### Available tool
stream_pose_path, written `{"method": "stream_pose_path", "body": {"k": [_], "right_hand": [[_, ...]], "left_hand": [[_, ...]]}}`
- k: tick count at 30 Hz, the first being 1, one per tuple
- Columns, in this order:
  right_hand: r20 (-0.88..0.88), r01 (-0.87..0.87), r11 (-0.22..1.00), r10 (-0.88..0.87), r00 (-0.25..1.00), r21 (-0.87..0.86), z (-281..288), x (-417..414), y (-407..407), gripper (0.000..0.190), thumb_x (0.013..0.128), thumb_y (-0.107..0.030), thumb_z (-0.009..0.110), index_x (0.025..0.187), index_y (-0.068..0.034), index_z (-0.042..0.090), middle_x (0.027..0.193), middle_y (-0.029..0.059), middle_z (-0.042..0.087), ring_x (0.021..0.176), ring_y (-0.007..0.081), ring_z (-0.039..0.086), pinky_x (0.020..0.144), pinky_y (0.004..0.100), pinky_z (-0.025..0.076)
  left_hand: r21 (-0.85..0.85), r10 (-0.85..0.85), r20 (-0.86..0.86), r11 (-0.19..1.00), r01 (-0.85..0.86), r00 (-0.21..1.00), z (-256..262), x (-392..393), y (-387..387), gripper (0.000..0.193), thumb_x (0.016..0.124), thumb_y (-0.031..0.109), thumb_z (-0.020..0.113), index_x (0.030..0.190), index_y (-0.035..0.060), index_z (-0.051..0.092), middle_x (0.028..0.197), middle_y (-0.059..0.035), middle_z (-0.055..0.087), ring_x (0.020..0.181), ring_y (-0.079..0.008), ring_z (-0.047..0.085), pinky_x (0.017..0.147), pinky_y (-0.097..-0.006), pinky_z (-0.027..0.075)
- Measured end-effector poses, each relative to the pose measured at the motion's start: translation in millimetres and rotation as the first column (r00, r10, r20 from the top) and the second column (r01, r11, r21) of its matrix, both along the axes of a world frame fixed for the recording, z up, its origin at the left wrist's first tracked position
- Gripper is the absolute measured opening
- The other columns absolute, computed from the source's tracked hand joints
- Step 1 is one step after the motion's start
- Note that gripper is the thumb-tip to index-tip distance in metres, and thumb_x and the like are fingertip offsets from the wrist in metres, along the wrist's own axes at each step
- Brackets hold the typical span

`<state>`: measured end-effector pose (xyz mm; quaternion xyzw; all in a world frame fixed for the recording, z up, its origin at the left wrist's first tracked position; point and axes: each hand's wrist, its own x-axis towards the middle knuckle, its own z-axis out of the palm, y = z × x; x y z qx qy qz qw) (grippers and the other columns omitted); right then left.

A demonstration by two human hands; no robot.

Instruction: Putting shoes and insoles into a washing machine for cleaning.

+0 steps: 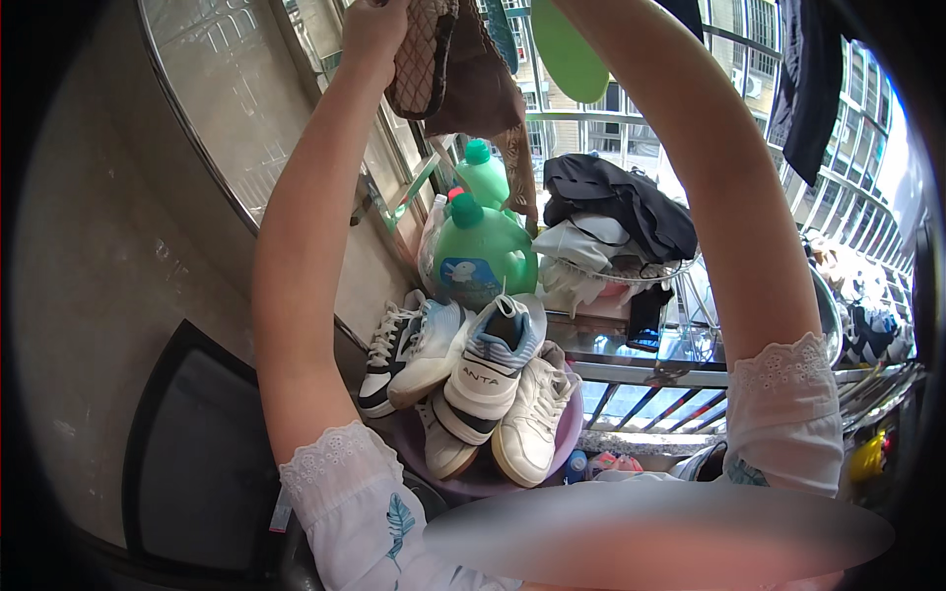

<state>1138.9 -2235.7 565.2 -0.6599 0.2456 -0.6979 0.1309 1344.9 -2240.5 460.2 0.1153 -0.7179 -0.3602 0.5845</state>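
Observation:
Raised to the top edge, my left hand (375, 37) is partly cut off beside a quilted insole-like piece (420, 59) with a dark rim; whether its fingers grip it cannot be told. Brown cloth with lace trim (477, 89) hangs just right of that piece. My right forearm reaches up past the top edge, its hand out of view. A green insole-shaped piece (573, 55) hangs left of this forearm. Below, white sneakers (484, 380) are heaped on a purple basin (567, 436), with a black-and-white sneaker (380, 362) at the left.
Large green detergent jugs (517, 258) stand behind the shoes. A wire rack (658, 275) holds dark clothing (617, 199) and white cloth (587, 240). Metal window bars (635, 118) span the back. Dark garments (809, 96) hang at right; a black-framed panel (199, 458) leans at left.

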Motion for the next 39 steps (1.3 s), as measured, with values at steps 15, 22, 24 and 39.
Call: {"method": "stream_pose_path", "body": {"k": [15, 22, 24, 39], "right_hand": [[-0.518, 0.234, 0.857, -0.472, 0.713, -0.459, 33.4, -107.1, -36.7, 0.021, 0.088, -0.01, 0.06, 0.106, -0.003, 0.068, 0.102, 0.0064, 0.069, 0.089, 0.0134, 0.064, 0.075, 0.0244, 0.053], [-0.258, -0.176, 0.982, 0.187, 0.948, 0.067, 30.7, -70.8, -48.3, 0.024, 0.095, -0.014, 0.057, 0.114, -0.003, 0.062, 0.11, 0.0146, 0.067, 0.086, 0.0204, 0.066, 0.065, 0.029, 0.053], [-0.27, -0.228, 0.97, 0.241, 0.932, 0.08, 31.7, -78.9, -31.8, 0.024, 0.095, -0.015, 0.056, 0.115, -0.003, 0.062, 0.111, 0.0146, 0.067, 0.088, 0.0213, 0.066, 0.067, 0.0301, 0.053], [-0.528, 0.486, 0.87, -0.374, 0.763, 0.085, -112.3, 54.9, 204.9, 0.031, 0.101, -0.028, 0.048, 0.104, -0.002, 0.064, 0.089, 0.0101, 0.065, 0.087, 0.022, 0.066, 0.08, 0.0347, 0.054]], "left_hand": [[-0.055, -0.044, 0.031, 0.997, 0.045, 0.999, 17.9, -33.3, 27.2, 0.035, 0.098, 0.018, 0.052, 0.125, -0.0027, 0.058, 0.11, -0.0171, 0.066, 0.095, -0.0255, 0.065, 0.08, -0.037, 0.051], [0.011, 0.005, 0.002, 1.0, -0.005, 1.0, 22.7, -24.3, 25.0, 0.035, 0.096, 0.02, 0.055, 0.123, -0.0031, 0.058, 0.1, -0.0165, 0.067, 0.082, -0.0257, 0.066, 0.064, -0.0368, 0.053], [0.027, -0.052, 0.011, 0.998, 0.052, 0.999, 23.3, -29.8, 34.1, 0.036, 0.096, 0.02, 0.056, 0.123, -0.003, 0.058, 0.097, -0.0166, 0.067, 0.08, -0.0259, 0.066, 0.061, -0.0367, 0.053], [-0.229, -0.303, 0.094, 0.921, 0.316, 0.948, -81.0, 21.4, 151.5, 0.037, 0.092, 0.024, 0.058, 0.121, 0.0008, 0.058, 0.114, -0.0147, 0.063, 0.11, -0.0249, 0.058, 0.097, -0.0385, 0.044]]}}
